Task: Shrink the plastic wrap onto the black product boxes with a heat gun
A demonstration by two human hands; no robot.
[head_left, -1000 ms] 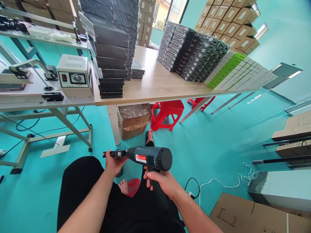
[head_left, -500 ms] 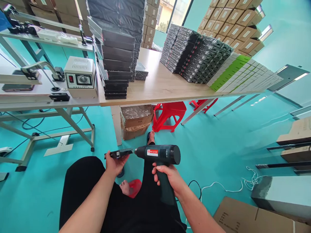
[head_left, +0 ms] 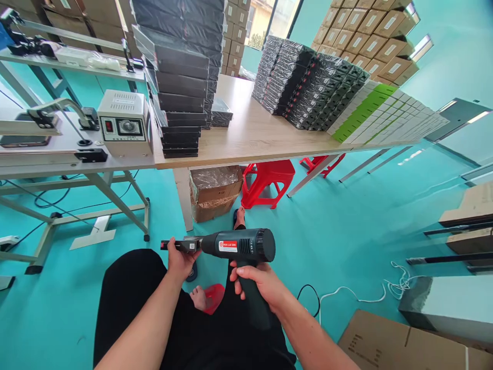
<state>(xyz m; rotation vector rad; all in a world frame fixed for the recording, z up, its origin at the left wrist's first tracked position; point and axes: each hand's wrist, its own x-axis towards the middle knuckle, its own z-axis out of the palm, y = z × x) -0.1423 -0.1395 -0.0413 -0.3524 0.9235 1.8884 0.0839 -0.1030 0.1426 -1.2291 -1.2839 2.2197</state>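
My left hand [head_left: 182,264] grips a small flat black box [head_left: 181,245] with a white label on its side, held above my lap. My right hand [head_left: 256,280] is wrapped around the handle of a dark heat gun [head_left: 239,243] bearing a red and white label. Its metal nozzle points left, right at the box's near end; whether the two touch I cannot tell. The hand covers part of the handle, and a black cord [head_left: 314,295] loops on the floor to the right.
A wooden table [head_left: 246,146] ahead carries a tall stack of black boxes [head_left: 183,82], wrapped black stacks [head_left: 304,82] and white-and-green boxes [head_left: 370,110]. At left stands a sealing machine with a control box [head_left: 125,123]. Below are a carton [head_left: 215,192] and a red stool [head_left: 271,182].
The heat gun has moved left, bringing its nozzle closer to and over the box. The box has shifted slightly left and turned, so its labelled side faces me more.
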